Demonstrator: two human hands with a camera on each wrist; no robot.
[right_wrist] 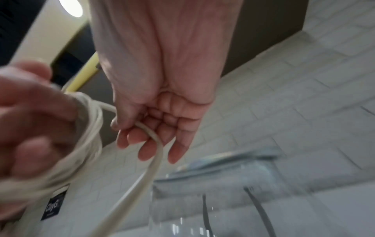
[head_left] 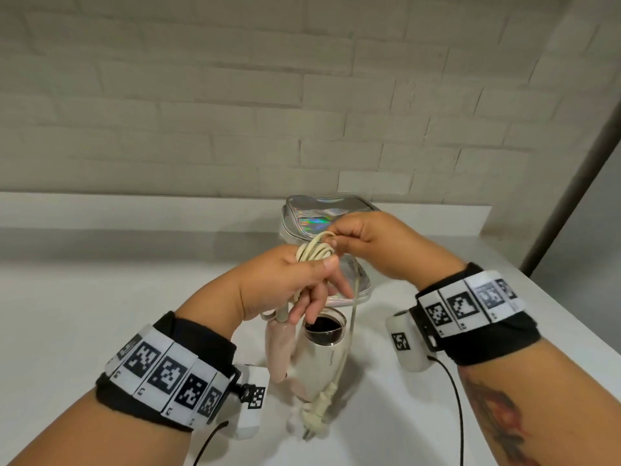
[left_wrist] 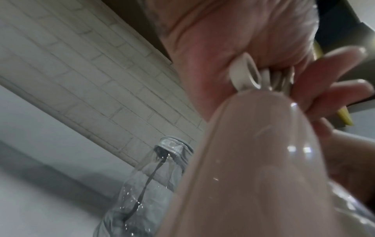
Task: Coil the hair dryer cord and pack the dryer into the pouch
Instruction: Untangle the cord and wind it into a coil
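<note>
My left hand [head_left: 314, 275] grips several cream loops of the hair dryer cord [head_left: 316, 252], thumb pressed over them. Below it hangs the hair dryer [head_left: 322, 351], with its pink folding handle [head_left: 280, 348] and its dark nozzle opening facing up. One loose strand runs down to the plug [head_left: 317, 410] near the counter. My right hand [head_left: 336, 237] pinches the cord at the top of the coil. In the right wrist view the cord [right_wrist: 155, 144] crosses my right fingers [right_wrist: 146, 150]. A silvery holographic pouch [head_left: 319, 218] lies behind both hands. The left wrist view is filled by the pink handle [left_wrist: 253, 160].
A white counter [head_left: 100, 297] runs to a raised ledge and a pale brick wall [head_left: 235, 95] behind. Its right edge [head_left: 571, 317] slants toward me. Thin black cables [head_left: 458, 405] trail from my wrist cameras over the counter.
</note>
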